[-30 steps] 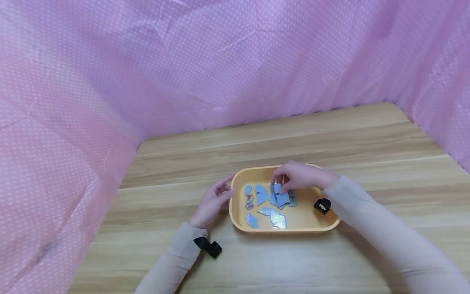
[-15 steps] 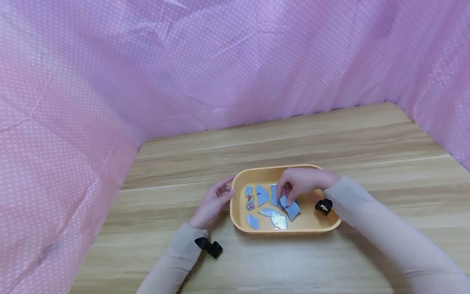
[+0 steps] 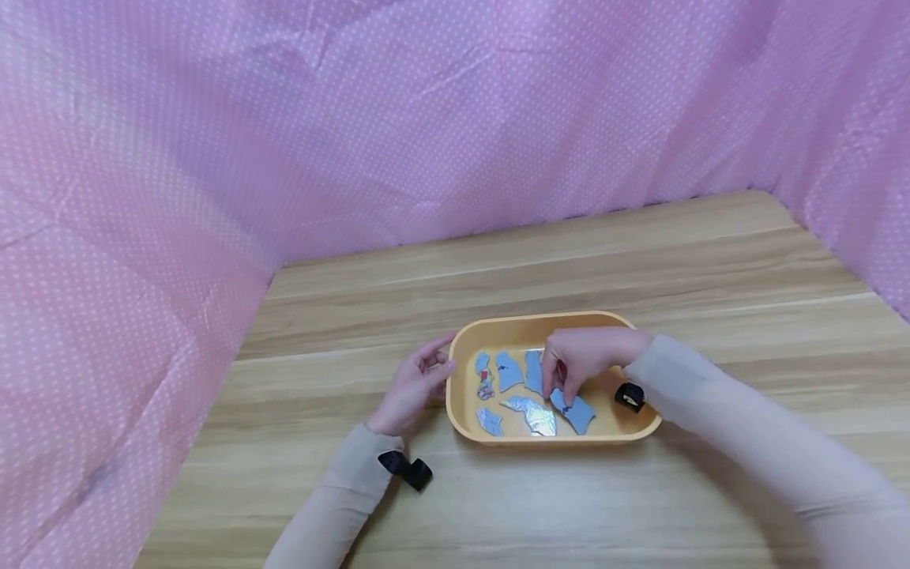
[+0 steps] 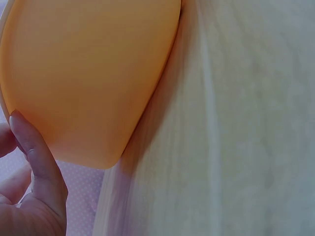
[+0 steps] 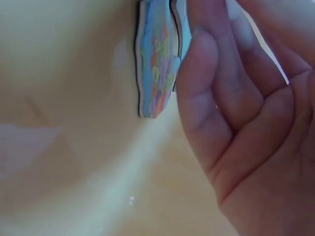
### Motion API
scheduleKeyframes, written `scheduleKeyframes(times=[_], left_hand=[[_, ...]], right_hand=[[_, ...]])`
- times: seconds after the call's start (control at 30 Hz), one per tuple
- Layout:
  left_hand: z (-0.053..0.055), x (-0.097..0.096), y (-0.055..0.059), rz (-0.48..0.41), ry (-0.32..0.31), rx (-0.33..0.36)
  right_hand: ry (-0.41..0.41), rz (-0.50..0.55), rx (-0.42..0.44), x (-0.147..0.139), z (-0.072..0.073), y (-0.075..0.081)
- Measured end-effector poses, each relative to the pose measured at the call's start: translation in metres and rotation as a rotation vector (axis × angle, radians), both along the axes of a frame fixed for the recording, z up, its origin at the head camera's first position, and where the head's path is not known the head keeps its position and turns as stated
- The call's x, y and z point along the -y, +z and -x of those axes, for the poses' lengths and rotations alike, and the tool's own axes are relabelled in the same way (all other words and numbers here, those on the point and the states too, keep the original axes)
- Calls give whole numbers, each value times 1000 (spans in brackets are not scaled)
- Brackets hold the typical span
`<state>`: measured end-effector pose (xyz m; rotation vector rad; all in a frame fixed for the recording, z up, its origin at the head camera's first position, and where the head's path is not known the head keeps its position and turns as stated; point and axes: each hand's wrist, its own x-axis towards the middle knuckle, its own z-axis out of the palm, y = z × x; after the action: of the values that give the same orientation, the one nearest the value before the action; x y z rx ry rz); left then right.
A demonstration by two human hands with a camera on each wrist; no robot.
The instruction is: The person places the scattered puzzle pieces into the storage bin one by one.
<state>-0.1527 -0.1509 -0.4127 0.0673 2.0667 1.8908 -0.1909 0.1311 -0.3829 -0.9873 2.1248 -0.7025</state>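
In the head view a yellow tray (image 3: pixel 469 433) holds several flat, irregular puzzle pieces. My right hand (image 3: pixel 586 353) reaches into it, fingers bent down, pinching a blue puzzle piece (image 3: pixel 574 412) close to the tray floor. Its fingertips partly cover another blue piece (image 3: pixel 533 370). The right wrist view shows a multicoloured puzzle piece (image 5: pixel 158 64) beside the fingers. At the tray's left end, my left hand (image 3: pixel 411 387) rests its thumb and loosely bent fingers against the wall. The left wrist view has the thumb (image 4: pixel 38 152) touching the outer side near the rim.
Left in the tray lie a blue piece (image 3: pixel 509 373), a small patterned piece (image 3: pixel 485 382), a shiny silvery piece (image 3: pixel 542 420) and a small bluish piece (image 3: pixel 490 422). The tray stands on a wooden table (image 3: pixel 370 316). Pink dotted cloth (image 3: pixel 398 118) hangs around the table's far edges.
My right hand has drawn the blue puzzle piece off the overlapping pieces, rightward and toward the near side of the tray. The left hand stays at the tray's left end.
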Motion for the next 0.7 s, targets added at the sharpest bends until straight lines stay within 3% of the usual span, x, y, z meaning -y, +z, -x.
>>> scheduleKeyframes(times=[0.17,0.5,0.7], left_hand=[[3,-2,2,-2,16,-7],[-1,-1,-2,1,26,26],[1,-1,0,-14,3,16]], right_hand=[[-2,-34,-4,0,2,1],[-7,-88,-53,1,-4,-5],[4,-81,-49,0,-2,-1]])
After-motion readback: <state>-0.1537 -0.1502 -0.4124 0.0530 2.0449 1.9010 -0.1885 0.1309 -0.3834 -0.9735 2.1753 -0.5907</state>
